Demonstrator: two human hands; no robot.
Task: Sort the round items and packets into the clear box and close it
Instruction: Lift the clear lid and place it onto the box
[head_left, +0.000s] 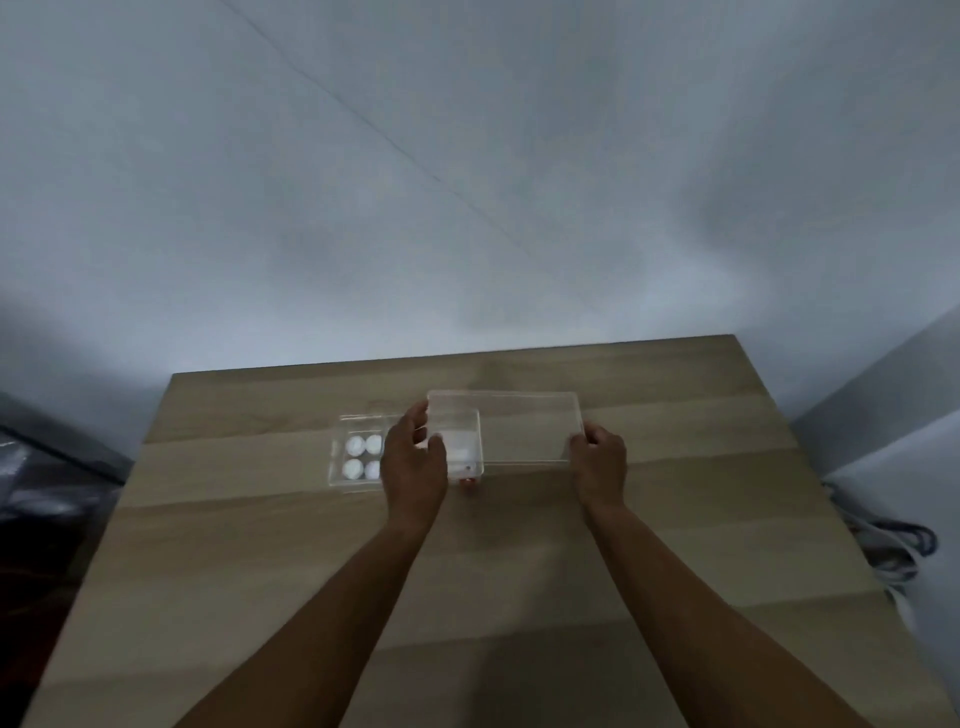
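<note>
**Both hands hold the clear lid over the box**

The left hand (414, 457) and the right hand (598, 460) each pinch one end of the clear lid (524, 431), fingers curled over its edges. The lid hangs tilted above the wooden surface (467, 571), its left part overlapping the clear box (363, 452). The box rests on the surface to the left of centre. Four white round items (363, 457) lie in its left part, two by two. A pale packet (460, 449) shows through the plastic at the box's right end, blurred. A small red spot (469, 481) sits by the box's near right corner.
</note>
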